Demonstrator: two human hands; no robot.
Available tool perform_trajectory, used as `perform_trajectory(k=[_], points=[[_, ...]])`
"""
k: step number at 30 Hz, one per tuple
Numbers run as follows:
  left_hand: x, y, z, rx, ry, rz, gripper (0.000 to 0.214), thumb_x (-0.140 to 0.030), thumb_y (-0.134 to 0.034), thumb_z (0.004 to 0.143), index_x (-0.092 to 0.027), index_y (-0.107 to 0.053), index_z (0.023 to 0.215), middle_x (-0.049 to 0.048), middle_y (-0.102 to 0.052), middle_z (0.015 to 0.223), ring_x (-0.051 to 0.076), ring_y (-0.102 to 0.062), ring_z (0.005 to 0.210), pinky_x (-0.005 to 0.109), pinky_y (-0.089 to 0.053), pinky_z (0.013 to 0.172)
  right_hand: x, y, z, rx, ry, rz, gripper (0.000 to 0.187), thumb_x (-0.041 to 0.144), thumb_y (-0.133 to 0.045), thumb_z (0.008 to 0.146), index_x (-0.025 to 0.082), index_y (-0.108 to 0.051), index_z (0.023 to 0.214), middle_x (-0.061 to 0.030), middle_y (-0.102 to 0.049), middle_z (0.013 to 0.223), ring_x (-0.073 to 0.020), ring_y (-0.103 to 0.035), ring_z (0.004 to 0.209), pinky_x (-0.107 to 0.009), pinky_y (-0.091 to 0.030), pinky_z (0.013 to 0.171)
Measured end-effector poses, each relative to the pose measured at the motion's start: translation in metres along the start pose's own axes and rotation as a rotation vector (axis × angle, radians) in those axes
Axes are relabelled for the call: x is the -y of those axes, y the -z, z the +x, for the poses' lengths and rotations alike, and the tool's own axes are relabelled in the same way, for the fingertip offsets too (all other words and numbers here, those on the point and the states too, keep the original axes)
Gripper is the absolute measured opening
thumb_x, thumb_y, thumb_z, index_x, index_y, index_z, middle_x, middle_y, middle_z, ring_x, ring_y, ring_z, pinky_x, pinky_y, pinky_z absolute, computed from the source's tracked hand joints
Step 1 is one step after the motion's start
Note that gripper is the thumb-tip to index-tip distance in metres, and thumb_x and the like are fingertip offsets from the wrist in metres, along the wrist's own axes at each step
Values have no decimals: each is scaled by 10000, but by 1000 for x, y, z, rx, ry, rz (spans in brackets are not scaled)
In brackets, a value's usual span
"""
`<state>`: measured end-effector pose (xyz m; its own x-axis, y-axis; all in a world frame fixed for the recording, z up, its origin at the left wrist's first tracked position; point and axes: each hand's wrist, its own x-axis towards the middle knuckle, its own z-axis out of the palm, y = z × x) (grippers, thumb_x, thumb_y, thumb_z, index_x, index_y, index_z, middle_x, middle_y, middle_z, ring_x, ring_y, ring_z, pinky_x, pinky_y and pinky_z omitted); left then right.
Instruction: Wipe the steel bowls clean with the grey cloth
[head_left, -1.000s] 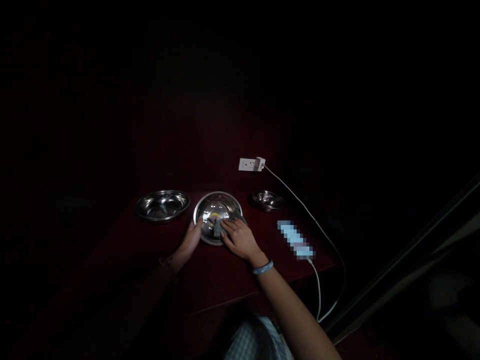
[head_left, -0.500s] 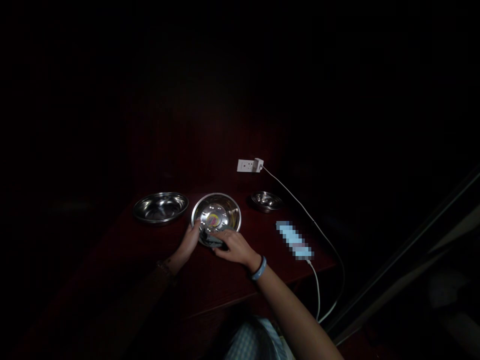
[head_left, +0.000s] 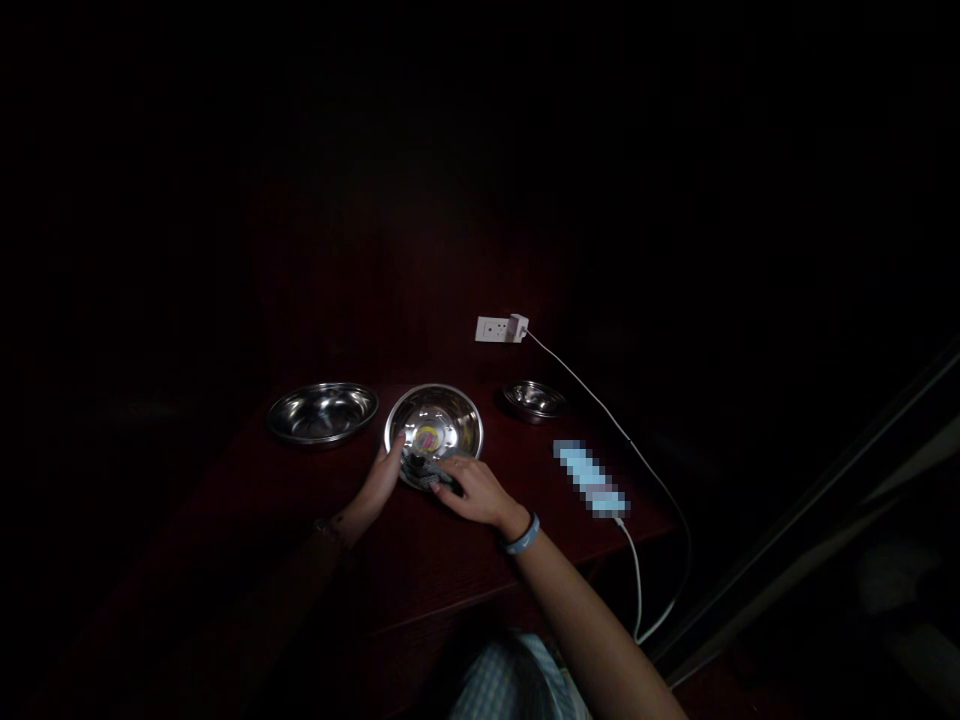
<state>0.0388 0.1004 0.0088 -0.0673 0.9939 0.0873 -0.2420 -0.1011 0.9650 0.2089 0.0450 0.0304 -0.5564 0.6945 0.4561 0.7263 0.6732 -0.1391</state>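
Observation:
A shiny steel bowl (head_left: 461,420) with a yellow and pink sticker inside its base is tilted toward me above the dark red table. My left hand (head_left: 381,478) grips its left rim, thumb on the inner side. Bunched under the fingers of my right hand (head_left: 480,492) is a dark grey cloth (head_left: 429,472), pressed against the near inner wall of the bowl. Part of the cloth and the fingertips on it are hard to make out in the dim light. A blue band circles my right wrist.
A wide steel bowl (head_left: 322,415) sits at left, and smaller steel bowls (head_left: 533,400), seemingly stacked, stand at the back right. A blurred phone (head_left: 591,480) lies at right, its white cable (head_left: 592,398) running to a charger (head_left: 517,327) in the wall socket (head_left: 491,329).
My right hand and the cloth have shifted slightly right and up along the bowl's near inner wall. The left hand keeps its hold on the rim.

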Motion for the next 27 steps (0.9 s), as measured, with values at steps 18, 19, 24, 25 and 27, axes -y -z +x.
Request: perform_trajectory(k=[18,19,24,25,27], points=[[4,-11,-5,204,-151,16,583,-366,-690,720,-136,-554,1239,149,-618,1295,265,-570,1213,407,-370,1095,-5,-5,4,-99,-258,-186,399,398,-396,993,201,-566,1296,-92,-699,1033,-210,-616,956,-319,-442,844],[6,-11,-4,214,-163,26,614,-356,-707,698,-132,-541,1246,153,-619,1290,265,-572,1209,410,-370,1096,-5,-6,4,-86,-244,-180,419,382,-369,1002,186,-530,1335,-101,-695,1045,-210,-618,960,-322,-444,851],[10,-9,-3,219,-187,97,673,-321,-752,625,-148,-513,1229,139,-628,1271,264,-583,1193,435,-368,1100,-7,-6,2,-78,-229,-94,474,309,-284,1014,135,-382,1444,-121,-687,1084,-202,-623,965,-327,-452,863],[10,-8,-3,223,-192,103,671,-317,-755,619,-148,-513,1221,139,-629,1268,266,-584,1191,444,-367,1100,-7,-5,2,-83,-230,-81,475,313,-292,1011,143,-381,1445,-120,-683,1102,-203,-622,974,-329,-450,867],[11,-7,-2,231,-196,108,656,-307,-755,614,-145,-517,1203,144,-636,1250,273,-585,1188,460,-367,1099,-7,-3,2,-96,-231,-68,457,332,-320,1004,182,-425,1422,-106,-672,1155,-206,-613,1007,-336,-441,881]])
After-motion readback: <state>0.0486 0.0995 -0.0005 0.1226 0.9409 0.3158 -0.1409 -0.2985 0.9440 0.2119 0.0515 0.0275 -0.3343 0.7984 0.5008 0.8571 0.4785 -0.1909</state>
